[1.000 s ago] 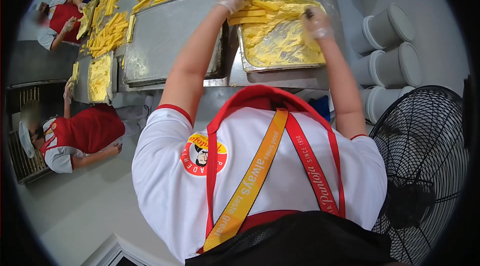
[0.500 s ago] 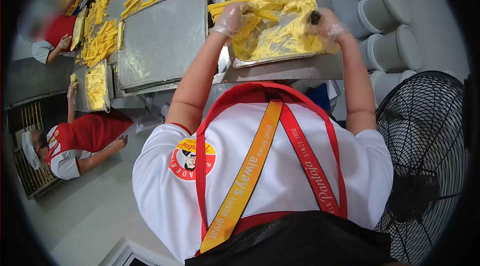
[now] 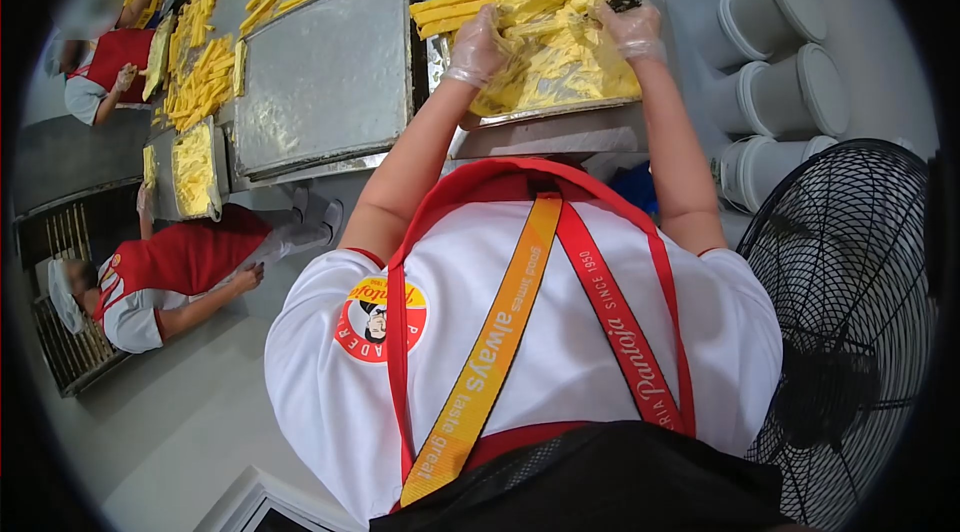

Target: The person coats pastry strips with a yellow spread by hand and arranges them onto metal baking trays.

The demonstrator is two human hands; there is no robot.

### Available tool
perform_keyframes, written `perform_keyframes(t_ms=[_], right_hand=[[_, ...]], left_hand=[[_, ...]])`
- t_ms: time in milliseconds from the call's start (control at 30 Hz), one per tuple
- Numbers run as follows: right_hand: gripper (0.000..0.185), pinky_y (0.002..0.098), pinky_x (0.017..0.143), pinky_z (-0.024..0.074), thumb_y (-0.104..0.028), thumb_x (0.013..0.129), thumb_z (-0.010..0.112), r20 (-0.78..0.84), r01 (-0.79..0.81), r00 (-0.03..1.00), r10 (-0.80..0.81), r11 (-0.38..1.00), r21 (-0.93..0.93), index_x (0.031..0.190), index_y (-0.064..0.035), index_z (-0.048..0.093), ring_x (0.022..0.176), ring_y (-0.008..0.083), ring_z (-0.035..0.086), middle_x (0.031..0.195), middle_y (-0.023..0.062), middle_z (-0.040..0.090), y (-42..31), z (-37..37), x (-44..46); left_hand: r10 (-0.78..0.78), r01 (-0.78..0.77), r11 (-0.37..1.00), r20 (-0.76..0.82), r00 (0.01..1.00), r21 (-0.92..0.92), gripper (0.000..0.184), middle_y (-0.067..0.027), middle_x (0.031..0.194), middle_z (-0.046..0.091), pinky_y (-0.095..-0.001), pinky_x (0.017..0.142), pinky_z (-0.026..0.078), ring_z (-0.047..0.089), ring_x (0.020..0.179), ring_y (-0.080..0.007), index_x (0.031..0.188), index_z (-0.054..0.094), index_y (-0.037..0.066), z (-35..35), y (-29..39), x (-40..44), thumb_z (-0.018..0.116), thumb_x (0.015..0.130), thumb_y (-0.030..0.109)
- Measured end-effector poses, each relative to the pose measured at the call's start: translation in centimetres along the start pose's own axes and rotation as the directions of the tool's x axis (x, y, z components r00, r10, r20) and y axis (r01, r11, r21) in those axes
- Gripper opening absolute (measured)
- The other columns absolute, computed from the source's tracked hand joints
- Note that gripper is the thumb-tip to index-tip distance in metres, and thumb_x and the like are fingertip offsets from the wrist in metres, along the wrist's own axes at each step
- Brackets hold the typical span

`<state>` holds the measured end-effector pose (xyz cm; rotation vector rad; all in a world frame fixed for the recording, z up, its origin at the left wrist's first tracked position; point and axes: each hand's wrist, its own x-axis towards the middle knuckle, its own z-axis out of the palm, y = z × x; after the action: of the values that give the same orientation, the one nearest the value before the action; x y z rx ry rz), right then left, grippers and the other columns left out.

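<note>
My left hand (image 3: 478, 47), in a clear plastic glove, is closed at the left part of a metal tray (image 3: 560, 113). A yellow strip (image 3: 530, 30), smeared with cream, reaches from its fingers toward the right. My right hand (image 3: 634, 32), gloved too, is closed around a tool with a black handle (image 3: 625, 1); its working end is hard to make out. Pale yellow cream (image 3: 560, 67) is spread thickly and unevenly over the tray. Several yellow sticks (image 3: 450, 12) lie side by side at the tray's left edge, just beyond my left hand.
Left of the cream tray lies a flat metal tray (image 3: 325, 72). Loose yellow sticks (image 3: 205, 82) cover parts of the table. Two co-workers in red aprons (image 3: 190, 242) stand at the left. White buckets (image 3: 790, 97) and a black fan (image 3: 840, 332) are on my right.
My right hand has shifted slightly left and up, with the black handle now turned outward. My left hand has moved slightly down, showing more of the sticks at the tray's left edge.
</note>
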<state>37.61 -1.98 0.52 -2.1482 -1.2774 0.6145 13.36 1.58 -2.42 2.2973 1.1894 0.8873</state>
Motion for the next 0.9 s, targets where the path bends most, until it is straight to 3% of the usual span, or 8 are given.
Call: perform_keyframes(t_ms=[100, 200, 300, 400, 500, 767, 833, 900], right_hand=[[0.031, 0.0307, 0.068, 0.0505, -0.029, 0.075, 0.07, -0.233, 0.42, 0.904, -0.358, 0.845, 0.332, 0.08, 0.0013, 0.067, 0.068, 0.0191, 0.065, 0.074, 0.0109, 0.068, -0.5, 0.8, -2.2], [0.028, 0.0327, 0.065, 0.0512, -0.027, 0.076, 0.07, -0.16, 0.355, 0.933, -0.323, 0.745, 0.565, 0.081, 0.0005, 0.066, 0.069, 0.019, 0.066, 0.074, 0.0097, 0.068, 0.3, 2.5, -1.9], [0.026, 0.0342, 0.064, 0.0519, -0.024, 0.078, 0.07, -0.174, 0.205, 0.965, -0.197, 0.978, 0.03, 0.086, 0.0008, 0.065, 0.07, 0.0206, 0.066, 0.08, 0.0106, 0.068, -0.3, 2.3, -0.4], [0.031, 0.0344, 0.064, 0.0518, -0.029, 0.078, 0.07, -0.174, 0.403, 0.908, -0.38, 0.907, 0.121, 0.085, 0.001, 0.065, 0.07, 0.0215, 0.066, 0.079, 0.0119, 0.068, -1.0, 1.6, -1.0], [0.034, 0.0356, 0.063, 0.0506, -0.033, 0.075, 0.071, -0.023, 0.197, 0.964, -0.264, 0.654, 0.73, 0.078, 0.0004, 0.066, 0.067, 0.0242, 0.066, 0.07, 0.012, 0.067, -1.5, 4.2, -1.8], [0.041, 0.0366, 0.066, 0.0499, -0.041, 0.075, 0.069, -0.227, 0.217, 0.944, -0.24, 0.969, -0.12, 0.073, -0.0004, 0.065, 0.066, 0.0289, 0.064, 0.072, 0.0146, 0.067, 3.7, 4.2, 0.6], [0.041, 0.0377, 0.065, 0.0495, -0.04, 0.075, 0.069, -0.375, 0.302, 0.85, -0.369, 0.926, -0.227, 0.07, -0.0001, 0.065, 0.063, 0.0301, 0.063, 0.069, 0.0145, 0.066, 3.8, 5.9, 0.3], [0.042, 0.0385, 0.065, 0.0496, -0.041, 0.076, 0.067, -0.416, 0.24, 0.848, -0.329, 0.937, -0.252, 0.067, -0.0002, 0.064, 0.062, 0.0302, 0.063, 0.067, 0.0146, 0.066, 3.2, 6.8, -1.0]], left_hand=[[-0.111, 0.11, 0.993, 0.037, 0.993, 0.029, 0.039, -0.0189, 0.08, 0.065, -0.0427, 0.068, 0.049, 0.061, 0.075, -0.0377, 0.103, 0.056, 0.004, -0.2, 0.1, 0.1, 0.07, 0.069, 0.019], [-0.253, 0.248, 0.967, 0.098, 0.962, 0.06, 0.03, -0.0178, 0.083, 0.066, -0.0406, 0.072, 0.05, 0.063, 0.077, -0.035, 0.095, 0.062, 0.006, -1.3, 0.5, 0.3, 0.069, 0.069, 0.018], [-0.329, 0.329, 0.944, 0.143, 0.933, 0.029, 0.021, -0.0166, 0.084, 0.066, -0.0387, 0.073, 0.051, 0.064, 0.078, -0.0328, 0.086, 0.067, 0.008, -2.0, -0.1, 0.2, 0.068, 0.067, 0.018], [-0.368, 0.364, 0.93, 0.139, 0.92, 0.05, 0.021, -0.0165, 0.083, 0.066, -0.0378, 0.074, 0.051, 0.064, 0.078, -0.0324, 0.083, 0.068, 0.008, -1.6, -1.0, 0.3, 0.068, 0.066, 0.02], [-0.376, 0.363, 0.925, 0.143, 0.915, 0.114, 0.023, -0.0168, 0.082, 0.066, -0.0376, 0.075, 0.051, 0.063, 0.078, -0.0332, 0.083, 0.068, 0.008, -1.6, -2.5, -0.2, 0.068, 0.064, 0.022], [-0.455, 0.45, 0.888, -0.311, 0.834, -0.093, 0.023, -0.0126, 0.077, 0.064, -0.0398, 0.063, 0.051, 0.062, 0.071, -0.0319, 0.082, 0.066, 0.01, -11.4, -3.7, -4.7, 0.069, 0.068, 0.028], [-0.123, 0.419, 0.664, -0.462, 0.878, 0.62, 0.023, -0.0119, 0.071, 0.064, -0.0411, 0.058, 0.05, 0.063, 0.068, -0.0322, 0.08, 0.067, 0.011, -15.2, -14.5, -7.3, 0.067, 0.071, 0.032], [-0.237, 0.67, 0.62, -0.716, 0.656, 0.408, 0.024, -0.0148, 0.071, 0.064, -0.0438, 0.06, 0.049, 0.062, 0.068, -0.0329, 0.078, 0.067, 0.009, -21.3, -18.7, -7.8, 0.065, 0.071, 0.032]])
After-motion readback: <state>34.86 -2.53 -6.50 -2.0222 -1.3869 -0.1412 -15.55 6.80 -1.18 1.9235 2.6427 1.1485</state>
